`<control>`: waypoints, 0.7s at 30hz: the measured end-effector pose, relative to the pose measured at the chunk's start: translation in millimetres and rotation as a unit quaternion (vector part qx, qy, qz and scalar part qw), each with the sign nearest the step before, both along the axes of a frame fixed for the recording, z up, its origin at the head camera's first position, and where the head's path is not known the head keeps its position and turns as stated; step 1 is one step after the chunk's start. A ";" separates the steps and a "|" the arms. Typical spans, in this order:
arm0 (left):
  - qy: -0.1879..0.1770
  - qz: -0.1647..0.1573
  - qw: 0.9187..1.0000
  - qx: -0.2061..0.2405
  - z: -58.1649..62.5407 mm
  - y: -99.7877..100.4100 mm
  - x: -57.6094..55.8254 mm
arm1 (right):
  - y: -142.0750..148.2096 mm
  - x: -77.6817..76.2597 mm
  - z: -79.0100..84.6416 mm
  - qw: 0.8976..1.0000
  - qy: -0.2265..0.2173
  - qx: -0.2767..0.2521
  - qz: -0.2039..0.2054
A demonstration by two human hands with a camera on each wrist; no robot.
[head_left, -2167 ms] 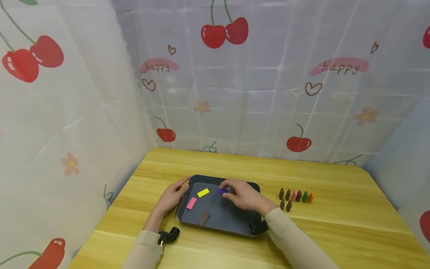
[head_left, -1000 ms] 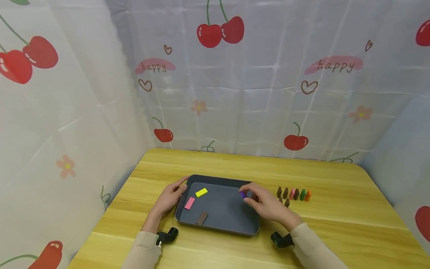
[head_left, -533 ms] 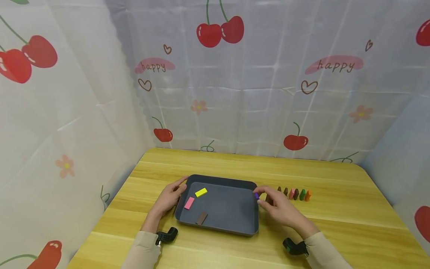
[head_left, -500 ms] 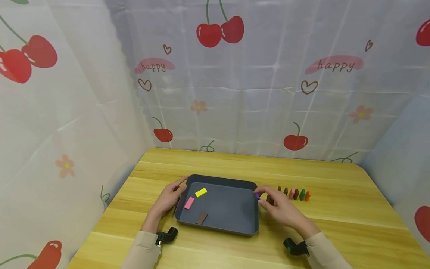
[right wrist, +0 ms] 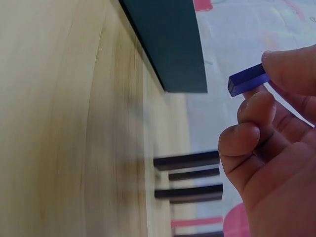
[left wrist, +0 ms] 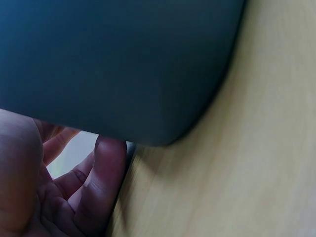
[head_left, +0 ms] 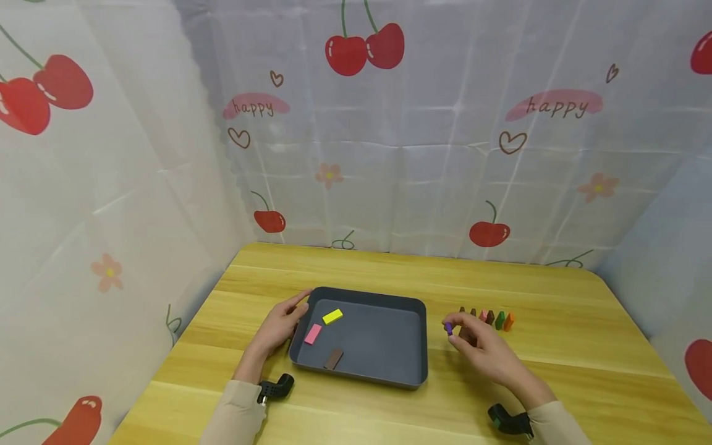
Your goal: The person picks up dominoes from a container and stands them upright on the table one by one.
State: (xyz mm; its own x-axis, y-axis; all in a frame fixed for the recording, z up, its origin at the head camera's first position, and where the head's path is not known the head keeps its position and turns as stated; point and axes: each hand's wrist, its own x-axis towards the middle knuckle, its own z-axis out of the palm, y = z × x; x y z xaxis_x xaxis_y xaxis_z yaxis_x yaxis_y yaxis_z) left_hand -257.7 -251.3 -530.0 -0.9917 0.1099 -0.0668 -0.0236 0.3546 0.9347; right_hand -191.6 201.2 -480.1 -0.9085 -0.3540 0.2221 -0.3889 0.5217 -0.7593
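Note:
In the head view, my right hand point(head_left: 489, 352) pinches a small purple block point(head_left: 449, 329) between thumb and fingers, above the table right of the tray. The right wrist view shows this purple block point(right wrist: 248, 80) at the fingertips, the other fingers curled below. At the left side of the dark grey tray point(head_left: 384, 377) my left hand point(head_left: 280, 324) grips its edge; in the left wrist view the curled fingers point(left wrist: 108, 168) touch the tray wall point(left wrist: 123, 74). Inside the tray lie a yellow block point(head_left: 332, 317), a pink block point(head_left: 313, 334) and a brown block point(head_left: 334, 359).
Right of the tray, several blocks stand on end, among them a green block point(head_left: 500, 320) and an orange block point(head_left: 509, 322). My right hand partly hides the nearer dark blocks. A printed curtain point(head_left: 423, 185) hangs behind the wooden table point(head_left: 584, 346).
My right hand has carried the purple block rightward, from above the tray, past its right rim, to the table beside the standing blocks. The left hand stays at the tray's left edge.

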 end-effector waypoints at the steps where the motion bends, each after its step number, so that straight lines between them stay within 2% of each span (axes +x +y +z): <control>1: -0.001 0.000 1.000 -0.001 0.0 -0.2 -0.3 | 2.4 1.2 0.1 1.000 -0.002 0.000 -0.004; 11: -0.005 -0.003 1.000 -0.009 -0.3 -0.4 0.7 | 29.4 7.5 2.4 0.998 -0.025 0.007 -0.059; 21: -0.002 -0.001 1.000 -0.014 0.2 -0.4 -0.2 | 49.1 5.0 0.3 0.995 0.002 0.022 -0.093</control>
